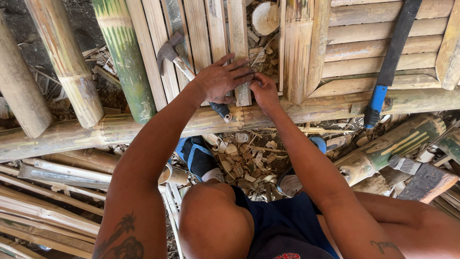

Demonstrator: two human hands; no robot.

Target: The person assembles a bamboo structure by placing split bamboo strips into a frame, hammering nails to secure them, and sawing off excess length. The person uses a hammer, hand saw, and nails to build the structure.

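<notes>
Near the top middle of the frame, the left hand (223,79) lies flat with fingers spread on a bamboo slat (238,43); the right hand (262,91) pinches something tiny beside it, likely lining it up; the hammer (184,64) waits nearby

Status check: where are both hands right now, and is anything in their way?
Left hand flat on bamboo slat. Right hand pinching at slat's edge. Hammer lies under left hand.

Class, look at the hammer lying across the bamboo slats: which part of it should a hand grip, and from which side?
Grip the hammer by its bare wooden shaft just below the head, coming from above. The blue end of the handle lies under the left hand, and the shaft lies flat on the slats.
</notes>
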